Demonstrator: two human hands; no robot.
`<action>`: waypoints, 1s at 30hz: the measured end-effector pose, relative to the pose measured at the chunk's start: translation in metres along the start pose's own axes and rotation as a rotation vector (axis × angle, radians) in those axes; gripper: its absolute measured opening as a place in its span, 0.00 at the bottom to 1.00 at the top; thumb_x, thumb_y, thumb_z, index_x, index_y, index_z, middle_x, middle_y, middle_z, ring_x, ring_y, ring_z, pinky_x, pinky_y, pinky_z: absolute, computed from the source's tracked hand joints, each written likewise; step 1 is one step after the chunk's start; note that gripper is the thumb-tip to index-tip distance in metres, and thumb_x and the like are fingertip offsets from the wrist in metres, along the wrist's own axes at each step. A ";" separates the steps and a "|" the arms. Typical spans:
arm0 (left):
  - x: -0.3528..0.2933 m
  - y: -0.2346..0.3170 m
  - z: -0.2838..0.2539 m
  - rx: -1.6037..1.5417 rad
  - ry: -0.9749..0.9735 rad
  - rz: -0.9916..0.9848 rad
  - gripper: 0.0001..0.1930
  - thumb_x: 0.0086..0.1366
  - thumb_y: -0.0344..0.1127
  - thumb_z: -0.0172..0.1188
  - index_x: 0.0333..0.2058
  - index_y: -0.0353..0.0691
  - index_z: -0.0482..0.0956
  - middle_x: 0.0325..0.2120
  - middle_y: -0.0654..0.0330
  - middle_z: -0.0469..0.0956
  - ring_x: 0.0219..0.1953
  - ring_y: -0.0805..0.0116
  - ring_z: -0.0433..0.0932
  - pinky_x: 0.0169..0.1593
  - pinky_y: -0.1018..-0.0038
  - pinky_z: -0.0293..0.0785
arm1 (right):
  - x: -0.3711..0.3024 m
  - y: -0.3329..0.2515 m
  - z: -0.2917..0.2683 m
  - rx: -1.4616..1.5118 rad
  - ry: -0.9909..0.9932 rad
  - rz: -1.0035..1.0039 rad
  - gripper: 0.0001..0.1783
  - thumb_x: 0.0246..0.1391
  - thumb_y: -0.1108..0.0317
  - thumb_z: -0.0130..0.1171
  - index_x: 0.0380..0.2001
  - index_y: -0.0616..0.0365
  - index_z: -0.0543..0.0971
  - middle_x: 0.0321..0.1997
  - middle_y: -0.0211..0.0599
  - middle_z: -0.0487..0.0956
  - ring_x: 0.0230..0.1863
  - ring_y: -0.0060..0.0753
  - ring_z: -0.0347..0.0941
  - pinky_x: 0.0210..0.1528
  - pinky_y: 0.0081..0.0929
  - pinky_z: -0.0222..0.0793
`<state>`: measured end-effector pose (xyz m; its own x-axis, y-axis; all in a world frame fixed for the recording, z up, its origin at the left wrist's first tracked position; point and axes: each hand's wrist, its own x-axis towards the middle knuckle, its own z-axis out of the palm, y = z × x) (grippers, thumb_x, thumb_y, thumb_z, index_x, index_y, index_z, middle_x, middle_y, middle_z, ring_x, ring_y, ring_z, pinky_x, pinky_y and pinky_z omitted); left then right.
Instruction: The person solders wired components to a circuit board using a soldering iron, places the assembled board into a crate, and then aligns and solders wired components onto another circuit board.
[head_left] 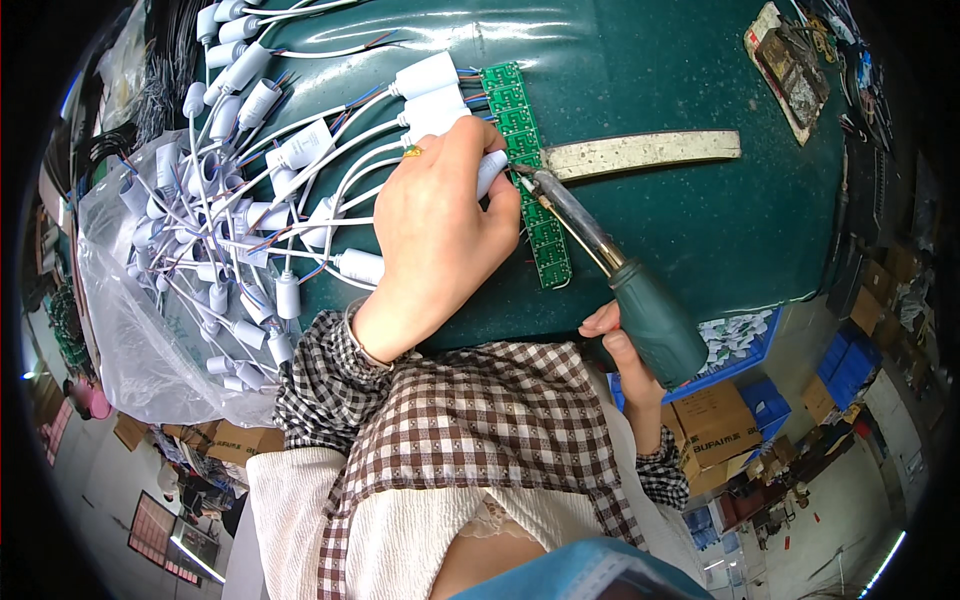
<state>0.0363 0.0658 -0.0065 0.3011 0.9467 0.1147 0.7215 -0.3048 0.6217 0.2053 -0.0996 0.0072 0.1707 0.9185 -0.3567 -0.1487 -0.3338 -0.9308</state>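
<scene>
While handheld, soldering iron (657,325) beside cylinder (489,174).

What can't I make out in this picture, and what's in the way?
All in the head view:
- Part of the white plastic piece held by the left hand: covered by its fingers.
- The contact at the tip of the soldering iron: too small.
- Part of the right hand: behind the green handle.
- Fine traces on the circuit boards: too small.

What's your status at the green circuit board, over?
Left hand pinching white cylinder at green circuit board. Right hand gripping soldering iron, tip at the board. Closest possible obstacle: pale bar beside iron's shaft.
</scene>
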 end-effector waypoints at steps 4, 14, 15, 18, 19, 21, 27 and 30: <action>0.001 0.001 0.000 0.008 -0.003 0.003 0.12 0.45 0.25 0.60 0.31 0.41 0.71 0.20 0.55 0.73 0.25 0.54 0.75 0.28 0.63 0.70 | -0.003 0.004 -0.002 -0.020 0.013 0.026 0.09 0.57 0.71 0.56 0.33 0.69 0.74 0.32 0.43 0.74 0.36 0.35 0.74 0.44 0.37 0.76; 0.001 0.001 -0.001 0.017 -0.006 0.001 0.12 0.45 0.25 0.61 0.30 0.41 0.71 0.20 0.55 0.73 0.24 0.54 0.75 0.28 0.63 0.70 | 0.003 -0.004 0.005 0.036 0.079 -0.014 0.24 0.49 0.73 0.67 0.48 0.70 0.72 0.38 0.45 0.79 0.42 0.38 0.79 0.38 0.29 0.80; 0.002 0.002 -0.001 0.017 -0.004 0.005 0.12 0.45 0.25 0.61 0.30 0.41 0.71 0.20 0.55 0.73 0.25 0.54 0.75 0.28 0.63 0.70 | 0.004 -0.006 0.005 0.120 0.081 -0.029 0.23 0.50 0.72 0.66 0.48 0.69 0.72 0.41 0.46 0.79 0.45 0.42 0.79 0.40 0.30 0.80; 0.001 0.001 -0.001 0.013 -0.003 0.004 0.12 0.45 0.26 0.61 0.30 0.41 0.71 0.20 0.55 0.74 0.25 0.54 0.75 0.28 0.62 0.70 | 0.002 -0.002 -0.001 0.115 0.027 -0.025 0.21 0.52 0.71 0.64 0.47 0.68 0.71 0.43 0.47 0.77 0.48 0.45 0.77 0.42 0.33 0.81; 0.001 0.002 -0.001 0.015 -0.003 0.005 0.12 0.45 0.26 0.61 0.30 0.41 0.71 0.20 0.55 0.74 0.25 0.54 0.75 0.28 0.62 0.70 | 0.002 -0.001 -0.001 0.131 0.039 -0.022 0.21 0.52 0.70 0.64 0.47 0.68 0.71 0.42 0.46 0.77 0.48 0.44 0.77 0.42 0.32 0.81; 0.002 0.002 -0.002 0.011 -0.008 0.001 0.11 0.45 0.26 0.61 0.30 0.40 0.71 0.20 0.55 0.74 0.25 0.53 0.75 0.28 0.62 0.70 | 0.002 -0.002 0.000 0.140 0.038 -0.022 0.20 0.53 0.70 0.64 0.46 0.68 0.72 0.42 0.46 0.77 0.48 0.44 0.77 0.41 0.32 0.81; 0.001 0.002 -0.001 0.015 -0.010 0.003 0.11 0.46 0.26 0.60 0.30 0.40 0.71 0.20 0.54 0.74 0.25 0.53 0.75 0.28 0.62 0.70 | 0.003 -0.007 0.001 0.163 0.014 -0.014 0.16 0.54 0.70 0.62 0.43 0.67 0.74 0.43 0.47 0.76 0.49 0.41 0.76 0.43 0.31 0.80; 0.002 0.003 -0.002 0.013 -0.011 0.003 0.11 0.46 0.26 0.60 0.30 0.40 0.71 0.20 0.54 0.74 0.24 0.53 0.75 0.27 0.62 0.70 | 0.003 -0.009 0.002 0.177 0.012 0.002 0.15 0.55 0.69 0.61 0.43 0.67 0.75 0.44 0.46 0.76 0.50 0.40 0.75 0.44 0.31 0.79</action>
<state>0.0375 0.0667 -0.0034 0.3094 0.9448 0.1080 0.7286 -0.3086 0.6115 0.2055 -0.0939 0.0150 0.1820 0.9149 -0.3603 -0.3180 -0.2920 -0.9020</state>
